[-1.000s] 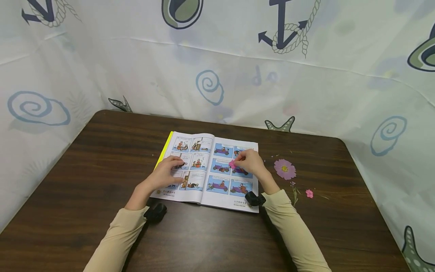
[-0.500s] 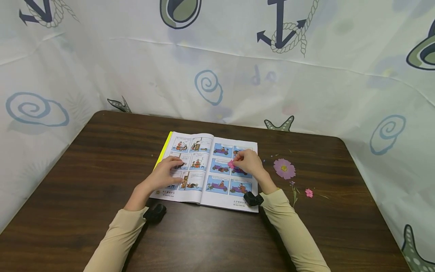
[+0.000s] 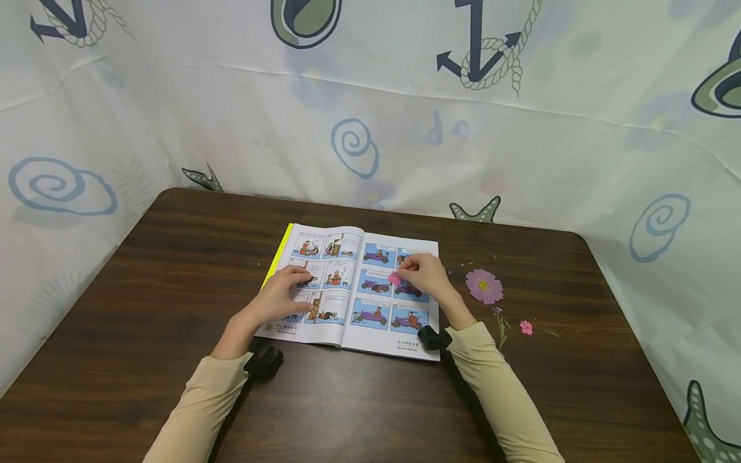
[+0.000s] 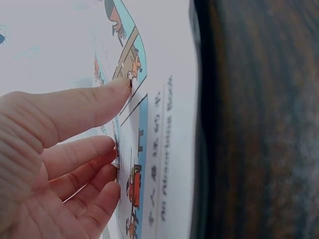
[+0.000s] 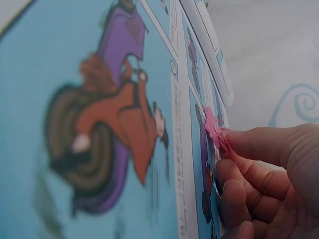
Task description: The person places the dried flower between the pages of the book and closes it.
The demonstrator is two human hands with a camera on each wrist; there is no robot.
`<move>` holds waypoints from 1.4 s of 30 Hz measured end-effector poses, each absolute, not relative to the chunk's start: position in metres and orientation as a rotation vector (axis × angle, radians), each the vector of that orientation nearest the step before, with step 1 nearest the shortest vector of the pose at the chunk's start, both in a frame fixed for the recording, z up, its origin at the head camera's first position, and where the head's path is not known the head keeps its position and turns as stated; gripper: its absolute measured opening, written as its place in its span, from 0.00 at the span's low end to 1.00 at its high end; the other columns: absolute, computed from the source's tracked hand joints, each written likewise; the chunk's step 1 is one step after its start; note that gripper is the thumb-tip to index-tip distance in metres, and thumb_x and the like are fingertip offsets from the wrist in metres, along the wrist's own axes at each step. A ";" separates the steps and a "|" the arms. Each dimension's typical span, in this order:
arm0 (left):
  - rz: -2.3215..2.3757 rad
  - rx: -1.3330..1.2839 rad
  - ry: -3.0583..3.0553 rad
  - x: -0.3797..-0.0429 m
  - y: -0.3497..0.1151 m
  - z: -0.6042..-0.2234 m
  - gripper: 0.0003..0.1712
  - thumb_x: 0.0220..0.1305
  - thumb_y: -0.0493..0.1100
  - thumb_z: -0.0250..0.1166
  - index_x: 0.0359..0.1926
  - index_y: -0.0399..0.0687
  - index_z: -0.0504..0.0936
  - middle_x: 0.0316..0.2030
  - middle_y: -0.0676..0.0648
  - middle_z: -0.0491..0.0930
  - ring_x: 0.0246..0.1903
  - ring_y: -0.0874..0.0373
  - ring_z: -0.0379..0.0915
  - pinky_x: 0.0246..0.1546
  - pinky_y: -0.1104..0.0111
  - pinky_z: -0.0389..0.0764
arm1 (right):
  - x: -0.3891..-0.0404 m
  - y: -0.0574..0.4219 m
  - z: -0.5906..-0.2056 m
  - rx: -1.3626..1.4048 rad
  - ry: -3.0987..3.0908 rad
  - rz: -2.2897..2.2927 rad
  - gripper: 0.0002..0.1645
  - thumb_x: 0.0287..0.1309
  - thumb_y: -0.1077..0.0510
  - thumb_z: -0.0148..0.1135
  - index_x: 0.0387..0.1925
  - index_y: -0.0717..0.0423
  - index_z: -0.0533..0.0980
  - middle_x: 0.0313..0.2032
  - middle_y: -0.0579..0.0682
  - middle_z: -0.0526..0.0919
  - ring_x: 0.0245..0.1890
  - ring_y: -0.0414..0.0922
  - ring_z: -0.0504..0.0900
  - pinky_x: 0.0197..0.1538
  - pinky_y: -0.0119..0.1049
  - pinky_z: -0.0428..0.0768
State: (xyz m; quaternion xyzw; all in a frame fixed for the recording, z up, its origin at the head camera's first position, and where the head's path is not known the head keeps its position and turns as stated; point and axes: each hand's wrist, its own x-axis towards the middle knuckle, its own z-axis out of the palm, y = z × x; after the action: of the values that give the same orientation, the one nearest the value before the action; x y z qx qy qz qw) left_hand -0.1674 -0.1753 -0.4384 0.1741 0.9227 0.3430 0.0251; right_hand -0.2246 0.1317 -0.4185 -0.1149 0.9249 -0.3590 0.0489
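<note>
An open comic book lies on the table, its pages filled with coloured panels. On the left page rests my left hand, fingertips and thumb touching the paper with the fingers spread. Over the right page my right hand pinches a small pink flower between thumb and forefinger. The right wrist view shows the pink petals at the fingertips, right at the page. Part of the flower is hidden behind the thumb and fingers.
Right of the book lie a large pale-pink flower, a small pink flower and a thin green stem with tiny purple blooms. Bits of plant are scattered near them on the dark wooden table. A printed curtain hangs behind.
The right hand shifts very slightly while holding the pink flower over the same spot on the right page. The left hand stays in place on the left page.
</note>
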 end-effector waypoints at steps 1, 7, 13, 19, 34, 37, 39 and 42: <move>1.060 0.540 2.853 -0.167 -0.175 -0.439 0.31 0.46 0.35 0.72 0.53 0.27 0.74 0.53 0.33 0.70 0.53 0.38 0.65 0.52 0.50 0.68 | -0.225 0.131 -0.418 -0.335 2.825 -1.090 0.10 0.53 0.58 0.66 0.25 0.61 0.79 0.18 0.47 0.74 0.21 0.41 0.68 0.26 0.31 0.64; 1.062 0.552 2.850 -0.168 -0.175 -0.438 0.31 0.47 0.35 0.72 0.53 0.27 0.74 0.53 0.33 0.70 0.53 0.38 0.65 0.52 0.50 0.68 | -0.227 0.131 -0.419 -0.304 2.848 -1.079 0.10 0.53 0.58 0.66 0.25 0.62 0.79 0.18 0.47 0.75 0.21 0.41 0.68 0.26 0.32 0.65; 1.065 0.543 2.843 -0.168 -0.175 -0.437 0.31 0.47 0.35 0.72 0.54 0.27 0.74 0.54 0.33 0.70 0.53 0.39 0.65 0.52 0.50 0.68 | -0.229 0.131 -0.421 -0.309 2.856 -1.061 0.12 0.58 0.57 0.60 0.24 0.61 0.79 0.16 0.45 0.70 0.20 0.41 0.65 0.23 0.31 0.62; 1.061 0.543 2.841 -0.168 -0.176 -0.437 0.32 0.47 0.35 0.71 0.54 0.26 0.74 0.54 0.33 0.69 0.54 0.38 0.64 0.54 0.49 0.67 | -0.227 0.130 -0.420 -0.303 2.824 -1.087 0.13 0.53 0.54 0.66 0.22 0.60 0.78 0.17 0.45 0.72 0.19 0.40 0.66 0.23 0.31 0.63; 1.084 0.542 2.830 -0.167 -0.176 -0.437 0.32 0.47 0.35 0.72 0.54 0.26 0.73 0.54 0.33 0.69 0.55 0.37 0.64 0.54 0.49 0.67 | -0.227 0.127 -0.419 -0.221 2.872 -0.988 0.14 0.51 0.52 0.69 0.20 0.58 0.77 0.17 0.45 0.73 0.19 0.41 0.68 0.23 0.31 0.62; 1.086 0.539 2.828 -0.167 -0.176 -0.437 0.32 0.47 0.35 0.71 0.54 0.26 0.73 0.54 0.32 0.69 0.54 0.37 0.64 0.54 0.49 0.67 | -0.228 0.129 -0.420 -0.226 2.834 -1.033 0.14 0.52 0.53 0.68 0.22 0.58 0.77 0.17 0.45 0.73 0.19 0.41 0.68 0.24 0.32 0.63; 1.084 0.540 2.829 -0.166 -0.176 -0.437 0.32 0.47 0.35 0.71 0.54 0.25 0.73 0.55 0.32 0.69 0.54 0.37 0.64 0.54 0.49 0.66 | -0.228 0.131 -0.420 -0.225 2.791 -1.107 0.12 0.53 0.54 0.67 0.24 0.60 0.77 0.17 0.46 0.73 0.19 0.40 0.69 0.24 0.31 0.65; 1.076 0.544 2.828 -0.167 -0.176 -0.438 0.32 0.47 0.35 0.71 0.54 0.26 0.73 0.55 0.32 0.69 0.55 0.37 0.64 0.54 0.49 0.66 | -0.227 0.135 -0.420 -0.216 2.730 -1.221 0.10 0.57 0.57 0.63 0.28 0.63 0.78 0.18 0.47 0.75 0.17 0.39 0.71 0.23 0.30 0.68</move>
State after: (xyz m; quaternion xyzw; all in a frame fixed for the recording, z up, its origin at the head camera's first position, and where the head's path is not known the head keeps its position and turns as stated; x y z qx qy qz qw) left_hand -0.1667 -0.1765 -0.4377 0.1769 0.9193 0.3499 0.0335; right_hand -0.2268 0.1351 -0.4198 -0.0720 0.9082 -0.4061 0.0716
